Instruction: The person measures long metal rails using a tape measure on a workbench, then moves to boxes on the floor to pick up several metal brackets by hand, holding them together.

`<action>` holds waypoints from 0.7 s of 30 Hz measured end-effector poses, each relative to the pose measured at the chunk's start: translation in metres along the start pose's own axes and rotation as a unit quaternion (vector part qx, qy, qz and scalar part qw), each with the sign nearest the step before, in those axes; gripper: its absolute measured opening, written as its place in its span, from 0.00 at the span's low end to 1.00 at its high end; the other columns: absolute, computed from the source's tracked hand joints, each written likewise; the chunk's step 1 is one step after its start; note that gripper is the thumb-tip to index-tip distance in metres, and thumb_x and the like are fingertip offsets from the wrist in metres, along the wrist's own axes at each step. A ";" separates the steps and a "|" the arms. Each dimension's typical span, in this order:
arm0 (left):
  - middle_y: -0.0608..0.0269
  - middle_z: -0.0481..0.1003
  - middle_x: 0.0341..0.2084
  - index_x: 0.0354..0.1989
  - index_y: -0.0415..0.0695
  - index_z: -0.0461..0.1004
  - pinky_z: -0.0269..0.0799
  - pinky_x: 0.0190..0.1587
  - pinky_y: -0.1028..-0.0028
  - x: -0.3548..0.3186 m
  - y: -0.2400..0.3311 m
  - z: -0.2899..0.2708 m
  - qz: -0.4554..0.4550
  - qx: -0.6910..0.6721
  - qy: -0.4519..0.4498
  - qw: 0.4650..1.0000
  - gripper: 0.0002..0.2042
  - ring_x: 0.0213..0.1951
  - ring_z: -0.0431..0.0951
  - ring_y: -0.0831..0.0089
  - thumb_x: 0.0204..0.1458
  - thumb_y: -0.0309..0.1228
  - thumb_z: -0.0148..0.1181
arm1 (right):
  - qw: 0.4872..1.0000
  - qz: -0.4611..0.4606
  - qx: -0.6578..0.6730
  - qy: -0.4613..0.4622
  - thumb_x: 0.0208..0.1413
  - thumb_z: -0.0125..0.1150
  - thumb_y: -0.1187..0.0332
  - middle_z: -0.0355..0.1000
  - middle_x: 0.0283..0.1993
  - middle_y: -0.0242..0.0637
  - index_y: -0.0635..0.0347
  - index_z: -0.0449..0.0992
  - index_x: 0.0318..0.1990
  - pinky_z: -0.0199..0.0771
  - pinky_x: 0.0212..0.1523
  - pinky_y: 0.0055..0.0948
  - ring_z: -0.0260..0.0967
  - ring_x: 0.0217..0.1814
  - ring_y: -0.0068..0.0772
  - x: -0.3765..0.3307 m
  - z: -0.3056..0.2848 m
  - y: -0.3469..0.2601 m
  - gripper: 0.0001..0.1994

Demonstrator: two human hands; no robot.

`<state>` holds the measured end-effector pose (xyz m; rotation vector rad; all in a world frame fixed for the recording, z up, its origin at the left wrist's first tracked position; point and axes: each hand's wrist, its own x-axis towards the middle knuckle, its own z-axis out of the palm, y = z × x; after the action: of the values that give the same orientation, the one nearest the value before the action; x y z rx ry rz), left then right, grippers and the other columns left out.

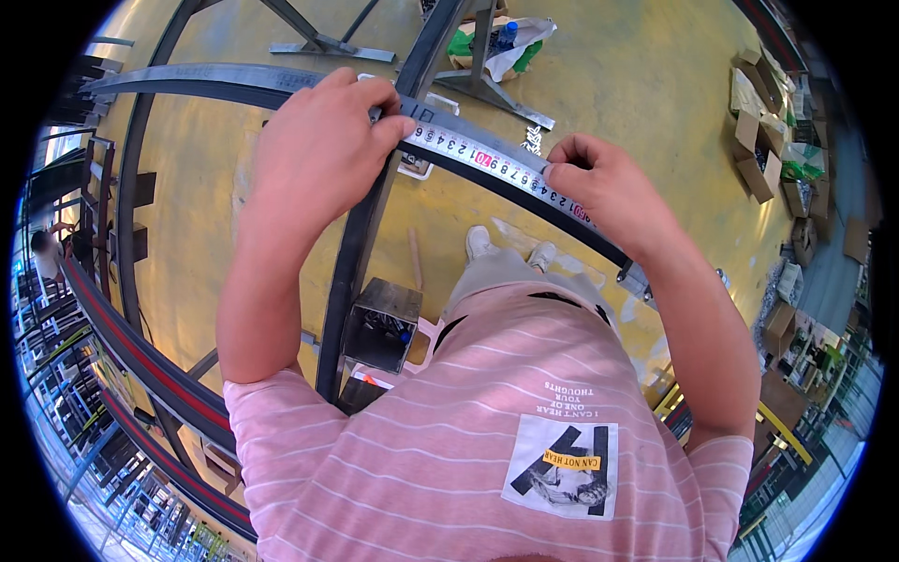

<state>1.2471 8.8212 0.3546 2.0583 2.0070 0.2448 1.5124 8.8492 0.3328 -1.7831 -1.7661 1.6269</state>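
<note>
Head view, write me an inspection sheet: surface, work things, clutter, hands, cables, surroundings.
Surface: yellow floor, worn in pale patches.
Work things: tape measure laid along a long metal bar.
Clutter: cardboard boxes at right; blue-capped bottle beyond the bar; open metal box below.
Hands: left hand and right hand both hold the tape at the bar.
Cables: nothing seen.
Surroundings: another person, far left.

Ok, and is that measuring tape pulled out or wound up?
Pulled out: the measuring tape runs along the metal bar, its markings showing between left hand and right hand.
</note>
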 end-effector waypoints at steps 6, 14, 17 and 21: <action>0.56 0.71 0.29 0.35 0.45 0.78 0.67 0.39 0.59 -0.002 -0.003 0.005 0.010 0.000 0.022 1.000 0.11 0.36 0.73 0.53 0.54 0.40 0.61 | 1.000 0.009 0.007 0.009 0.55 0.60 0.62 0.70 0.35 0.30 0.62 0.75 0.40 0.63 0.43 0.24 0.62 0.39 0.22 -0.001 0.004 0.001 0.12; 0.56 0.71 0.29 0.36 0.46 0.78 0.68 0.39 0.60 -0.002 -0.003 0.005 0.016 0.018 0.025 0.999 0.11 0.37 0.74 0.54 0.55 0.41 0.60 | 0.999 0.011 -0.012 0.037 0.51 0.60 0.62 0.72 0.31 0.35 0.64 0.75 0.38 0.68 0.38 0.28 0.66 0.34 0.27 0.002 0.007 0.002 0.14; 0.56 0.71 0.29 0.36 0.46 0.78 0.68 0.40 0.60 -0.003 -0.005 0.004 0.017 0.020 0.028 0.999 0.12 0.37 0.74 0.55 0.55 0.41 0.60 | 0.999 0.016 -0.021 0.041 0.53 0.60 0.62 0.71 0.33 0.33 0.63 0.75 0.39 0.66 0.39 0.27 0.64 0.36 0.24 -0.001 0.009 -0.003 0.13; 0.57 0.71 0.29 0.37 0.46 0.78 0.68 0.40 0.60 -0.002 -0.003 0.005 0.005 0.024 0.023 0.999 0.12 0.37 0.74 0.55 0.55 0.41 0.60 | 0.998 0.029 -0.035 0.045 0.52 0.60 0.62 0.70 0.32 0.33 0.63 0.75 0.40 0.65 0.37 0.27 0.63 0.34 0.24 0.000 0.009 -0.007 0.13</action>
<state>1.2462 8.8186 0.3489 2.1104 2.0499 0.2501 1.5015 8.8460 0.3344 -1.9239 -1.7682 1.4985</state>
